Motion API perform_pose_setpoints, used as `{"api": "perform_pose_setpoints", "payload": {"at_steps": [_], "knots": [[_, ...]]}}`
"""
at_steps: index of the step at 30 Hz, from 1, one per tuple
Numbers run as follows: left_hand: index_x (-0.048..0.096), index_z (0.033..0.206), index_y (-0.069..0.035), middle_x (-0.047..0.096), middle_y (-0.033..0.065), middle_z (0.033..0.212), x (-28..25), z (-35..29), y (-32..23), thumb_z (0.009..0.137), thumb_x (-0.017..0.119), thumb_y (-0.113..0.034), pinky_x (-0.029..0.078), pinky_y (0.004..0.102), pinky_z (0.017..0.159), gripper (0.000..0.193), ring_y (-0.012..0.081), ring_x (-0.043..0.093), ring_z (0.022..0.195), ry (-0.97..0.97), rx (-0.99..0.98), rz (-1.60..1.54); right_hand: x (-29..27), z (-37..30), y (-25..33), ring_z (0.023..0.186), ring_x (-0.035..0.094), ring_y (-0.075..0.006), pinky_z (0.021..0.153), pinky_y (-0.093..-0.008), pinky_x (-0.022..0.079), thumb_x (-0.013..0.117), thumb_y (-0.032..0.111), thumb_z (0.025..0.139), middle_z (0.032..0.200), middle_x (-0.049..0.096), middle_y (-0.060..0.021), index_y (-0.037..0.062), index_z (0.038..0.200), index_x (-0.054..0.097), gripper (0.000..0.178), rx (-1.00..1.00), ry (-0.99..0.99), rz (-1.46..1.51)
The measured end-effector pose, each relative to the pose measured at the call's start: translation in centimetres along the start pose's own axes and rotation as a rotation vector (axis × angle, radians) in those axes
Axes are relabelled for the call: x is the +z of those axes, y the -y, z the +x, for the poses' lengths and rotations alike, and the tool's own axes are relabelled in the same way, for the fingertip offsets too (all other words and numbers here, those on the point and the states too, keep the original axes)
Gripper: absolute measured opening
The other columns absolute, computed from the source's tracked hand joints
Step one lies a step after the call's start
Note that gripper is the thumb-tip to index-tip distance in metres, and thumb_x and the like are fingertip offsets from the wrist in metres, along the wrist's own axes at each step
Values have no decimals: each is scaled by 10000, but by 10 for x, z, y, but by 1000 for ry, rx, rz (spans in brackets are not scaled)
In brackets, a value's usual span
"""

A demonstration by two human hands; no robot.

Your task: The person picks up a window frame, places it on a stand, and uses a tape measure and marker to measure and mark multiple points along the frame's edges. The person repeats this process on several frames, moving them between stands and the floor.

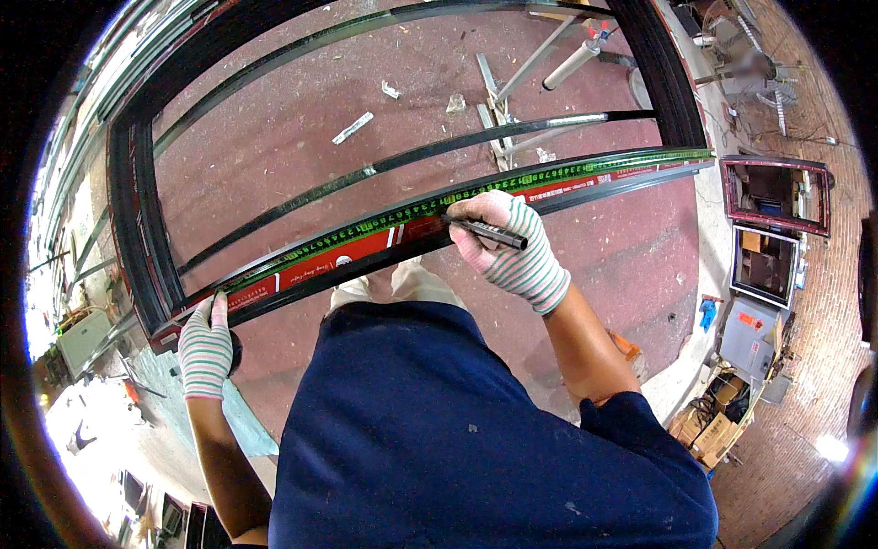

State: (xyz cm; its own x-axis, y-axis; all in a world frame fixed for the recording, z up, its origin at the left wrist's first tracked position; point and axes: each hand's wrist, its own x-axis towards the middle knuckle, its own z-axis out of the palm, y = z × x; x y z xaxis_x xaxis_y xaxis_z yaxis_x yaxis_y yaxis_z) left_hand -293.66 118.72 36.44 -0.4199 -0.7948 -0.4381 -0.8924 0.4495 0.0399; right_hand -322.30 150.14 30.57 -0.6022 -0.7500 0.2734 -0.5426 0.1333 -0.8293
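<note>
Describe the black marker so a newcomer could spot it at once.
Start at the big dark frame, then follow the green tape measure blade along its near bar to about the middle. There, the right hand in a striped glove holds the black marker, a short stick unlike the long, flat blade beside it.

Right fingers (pixel 492 209) around black marker (pixel 499 235), left fingers (pixel 219 309) on dark frame (pixel 133 220), green measuring tape (pixel 375 222)
</note>
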Motion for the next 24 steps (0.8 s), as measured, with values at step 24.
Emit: {"api": "perform_pose_setpoints", "payload": {"at_steps": [24], "knots": [[690, 939, 18, 616, 135, 720, -47, 4, 17, 966, 595, -289, 494, 354, 687, 322, 204, 603, 687, 483, 312, 37, -29, -16, 25, 772, 653, -128, 706, -259, 524, 530, 123, 1020, 904, 727, -127, 6, 1297, 516, 301, 286, -390, 546]]}}
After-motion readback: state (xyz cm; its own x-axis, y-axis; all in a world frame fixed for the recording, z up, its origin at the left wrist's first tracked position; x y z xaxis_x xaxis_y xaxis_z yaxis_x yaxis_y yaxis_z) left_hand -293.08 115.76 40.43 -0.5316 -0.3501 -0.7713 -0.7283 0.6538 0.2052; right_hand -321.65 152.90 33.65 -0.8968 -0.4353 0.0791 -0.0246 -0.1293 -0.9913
